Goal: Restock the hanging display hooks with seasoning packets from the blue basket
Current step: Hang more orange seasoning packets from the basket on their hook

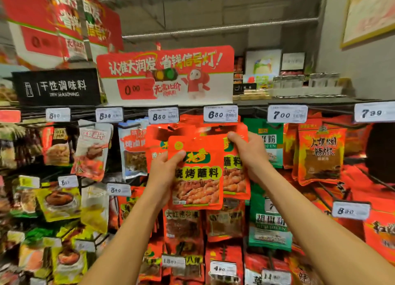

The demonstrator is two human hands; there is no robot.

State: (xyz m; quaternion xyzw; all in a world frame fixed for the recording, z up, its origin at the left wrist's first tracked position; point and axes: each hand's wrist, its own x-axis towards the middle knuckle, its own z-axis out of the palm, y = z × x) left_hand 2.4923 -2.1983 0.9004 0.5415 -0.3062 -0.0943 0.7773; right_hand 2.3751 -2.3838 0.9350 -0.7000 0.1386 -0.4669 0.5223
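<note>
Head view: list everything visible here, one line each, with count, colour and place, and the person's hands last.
front packet: one, red-orange, centre, held up before the hooks
packet behind it: one, red-orange, same design, just right of it
hanging packets: many, mostly red, also yellow, green and white, in rows across the display
green packets: several, green, right of centre
price tags: many, white, on the hook ends
promo sign: one, red and white, above the top row
section sign: one, black, upper left
jars: several, clear, top shelf right
left hand: grips the front packet's left edge
right hand: holds the rear packet's top
</note>
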